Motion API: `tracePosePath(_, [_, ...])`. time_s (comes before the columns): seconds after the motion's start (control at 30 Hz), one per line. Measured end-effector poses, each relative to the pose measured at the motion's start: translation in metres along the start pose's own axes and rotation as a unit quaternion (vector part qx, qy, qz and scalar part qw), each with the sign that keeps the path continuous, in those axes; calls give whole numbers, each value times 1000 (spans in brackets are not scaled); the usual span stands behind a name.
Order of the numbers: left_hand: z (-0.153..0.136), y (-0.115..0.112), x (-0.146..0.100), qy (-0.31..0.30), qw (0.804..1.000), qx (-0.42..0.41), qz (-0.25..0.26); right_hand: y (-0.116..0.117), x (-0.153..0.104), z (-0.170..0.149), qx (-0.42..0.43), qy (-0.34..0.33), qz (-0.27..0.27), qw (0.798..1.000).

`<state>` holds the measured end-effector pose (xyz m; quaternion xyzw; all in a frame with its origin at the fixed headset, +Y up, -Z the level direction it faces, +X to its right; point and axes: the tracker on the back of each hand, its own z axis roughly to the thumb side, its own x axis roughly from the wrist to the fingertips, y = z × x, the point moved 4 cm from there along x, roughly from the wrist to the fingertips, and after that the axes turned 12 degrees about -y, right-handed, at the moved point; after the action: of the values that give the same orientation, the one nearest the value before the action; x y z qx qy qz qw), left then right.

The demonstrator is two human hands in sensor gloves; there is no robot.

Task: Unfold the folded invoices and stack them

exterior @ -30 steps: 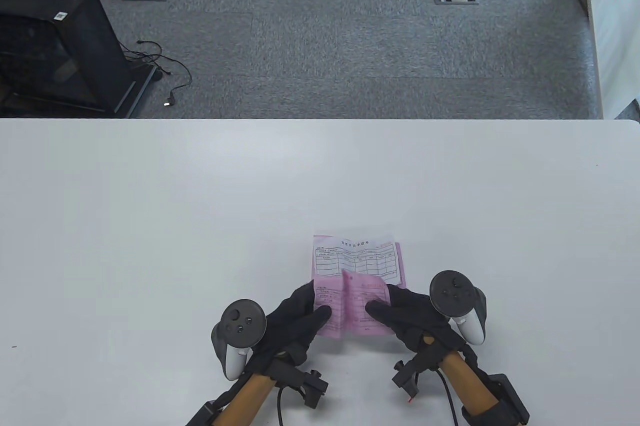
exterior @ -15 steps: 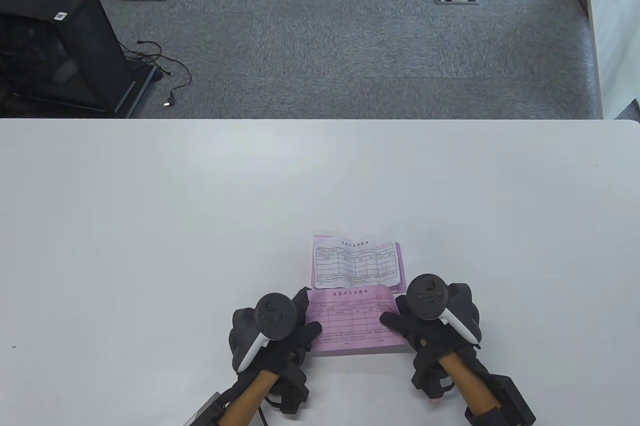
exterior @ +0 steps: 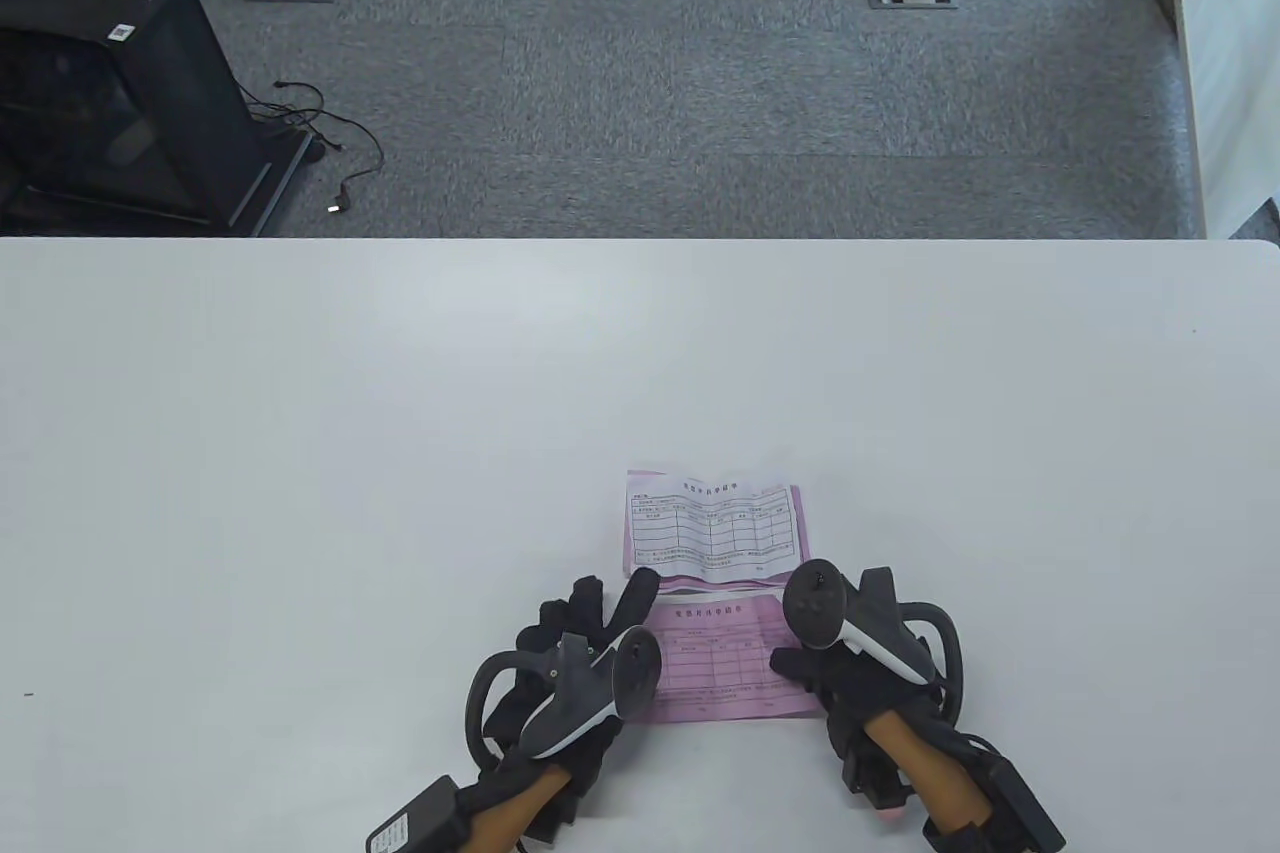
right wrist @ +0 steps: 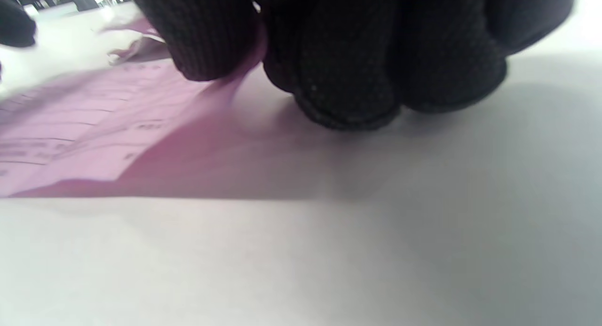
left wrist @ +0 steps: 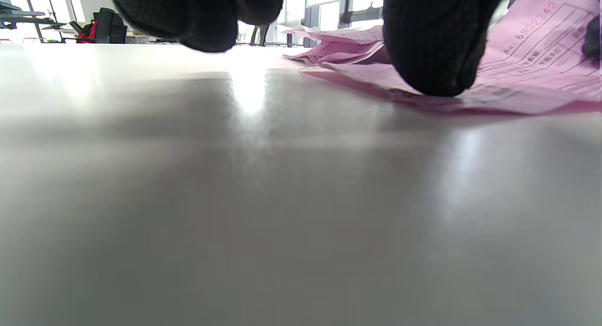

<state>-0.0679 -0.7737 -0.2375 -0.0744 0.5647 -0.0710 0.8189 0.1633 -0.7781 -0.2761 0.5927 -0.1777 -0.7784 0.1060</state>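
Note:
An unfolded pink invoice (exterior: 722, 658) lies flat on the white table (exterior: 300, 453), just in front of the stack. The stack (exterior: 712, 525) has a white invoice on top of pink sheets. My left hand (exterior: 615, 608) is at the invoice's left edge with its fingers spread. In the left wrist view one fingertip (left wrist: 432, 53) presses on the pink invoice (left wrist: 531, 67). My right hand (exterior: 790, 665) is at the right edge. In the right wrist view its thumb and fingers (right wrist: 343, 72) pinch the edge of the pink invoice (right wrist: 84, 123).
The stack also shows in the left wrist view (left wrist: 338, 43), beyond the pressed sheet. The table's far edge (exterior: 640, 239) borders grey carpet. A black cabinet (exterior: 110, 83) stands on the floor at the far left.
The half-folded pink invoice has been opened out and laid flat on the table in front of the stack. Both hands have dropped low and rolled, with their trackers tilted.

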Motion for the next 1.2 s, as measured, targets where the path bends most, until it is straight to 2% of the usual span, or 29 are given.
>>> tracePosePath(0.07, [-2, 1, -1, 4, 1000, 2, 5, -2, -1, -3, 1, 4, 5, 1000])
tracePosePath(0.17, [-4, -4, 1, -6, 1000, -7, -23, -13, -5, -8, -11, 16, -1, 1000])
tracePosePath(0.23, [-6, -8, 2, -14, 999, -21, -41, -29, -13, -8, -30, 18, -55, 998])
tracePosePath(0.27, [-7, -7, 2, -15, 999, -26, -39, -42, -21, -3, -38, 4, -114, 993])
tracePosePath(0.4, [-6, -9, 2, -29, 998, -33, -52, -60, -40, 38, -36, -111, -229, 967])
tracePosePath(0.47, [-7, -12, 2, -35, 996, -45, -66, -54, -42, 65, -71, -159, -224, 959])
tracePosePath(0.6, [-7, -13, 2, -35, 996, -49, -73, -16, -24, 109, -119, -216, -119, 962])
tracePosePath(0.77, [-7, -14, 2, -35, 995, -46, -79, 18, -1, 127, -146, -212, -54, 965])
tracePosePath(0.87, [-7, -15, 1, -34, 995, -49, -83, 20, 0, 126, -163, -209, -65, 962])
tracePosePath(0.93, [-8, -15, 1, -33, 995, -52, -84, 19, -1, 120, -173, -193, -52, 964])
tracePosePath(1.2, [-10, -16, 2, -27, 995, -58, -81, 11, -10, 56, -171, -113, -31, 978])
